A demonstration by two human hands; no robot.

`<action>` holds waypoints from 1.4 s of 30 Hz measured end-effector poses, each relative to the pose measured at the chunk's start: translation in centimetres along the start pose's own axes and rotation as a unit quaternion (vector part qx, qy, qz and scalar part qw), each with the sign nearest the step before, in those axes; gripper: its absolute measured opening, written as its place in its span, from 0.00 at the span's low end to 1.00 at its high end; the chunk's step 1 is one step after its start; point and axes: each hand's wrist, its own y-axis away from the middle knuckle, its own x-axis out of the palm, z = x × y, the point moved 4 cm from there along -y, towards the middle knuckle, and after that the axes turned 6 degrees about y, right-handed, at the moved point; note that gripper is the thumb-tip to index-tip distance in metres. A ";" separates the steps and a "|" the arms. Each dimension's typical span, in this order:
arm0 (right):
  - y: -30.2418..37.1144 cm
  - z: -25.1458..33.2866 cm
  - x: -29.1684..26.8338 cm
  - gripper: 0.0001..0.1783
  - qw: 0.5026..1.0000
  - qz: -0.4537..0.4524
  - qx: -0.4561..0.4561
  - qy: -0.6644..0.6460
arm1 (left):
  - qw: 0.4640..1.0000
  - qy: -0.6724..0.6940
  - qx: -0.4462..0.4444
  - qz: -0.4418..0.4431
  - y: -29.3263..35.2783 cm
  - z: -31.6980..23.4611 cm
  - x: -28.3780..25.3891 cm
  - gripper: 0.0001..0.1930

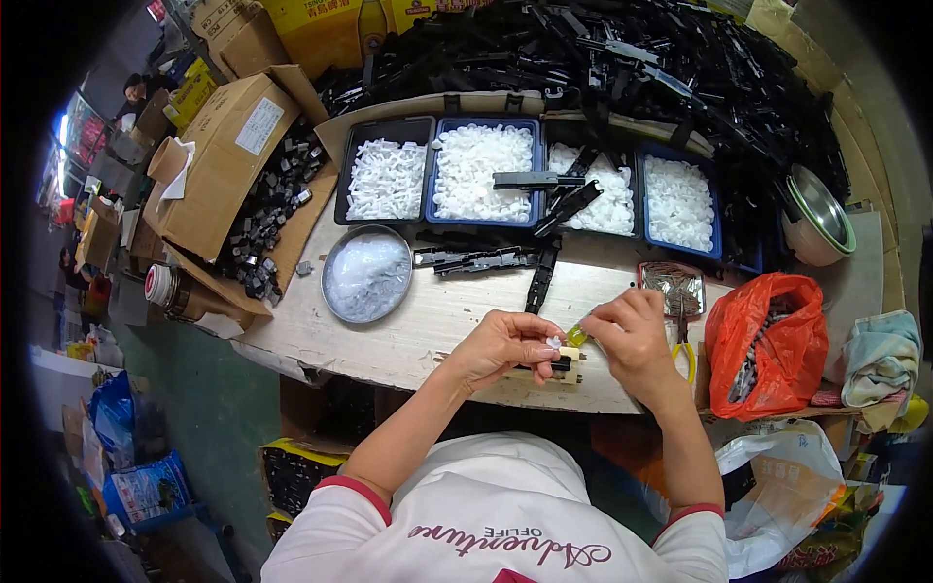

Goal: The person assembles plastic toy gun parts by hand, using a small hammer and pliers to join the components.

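My left hand (505, 352) pinches a small white plastic part (554, 343) between thumb and fingers, near the table's front edge. Right beside it, my right hand (634, 335) is closed on a yellow-green, see-through handle (577, 336); its tip is too small to make out. Under my left fingertips lies a cream-coloured block (570, 373) with a dark piece (561, 363) against it. Just behind my hands, a long black channel-shaped part (542, 282) lies on the table, close to several similar black and metal parts (481, 260).
Blue and black trays (484, 223) of white plastic bits stand in a row, backed by a heap of black parts (544, 49). A round metal dish (330, 299) sits left. On the right are a red bag (724, 340), yellow-handled pliers (691, 361), a pin tray (673, 282) and bowls (821, 219).
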 end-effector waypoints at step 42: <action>1.6 3.7 4.4 0.06 0.997 0.034 0.019 -0.063 | 0.711 -0.552 0.409 -0.150 4.4 -1.1 -1.8 0.08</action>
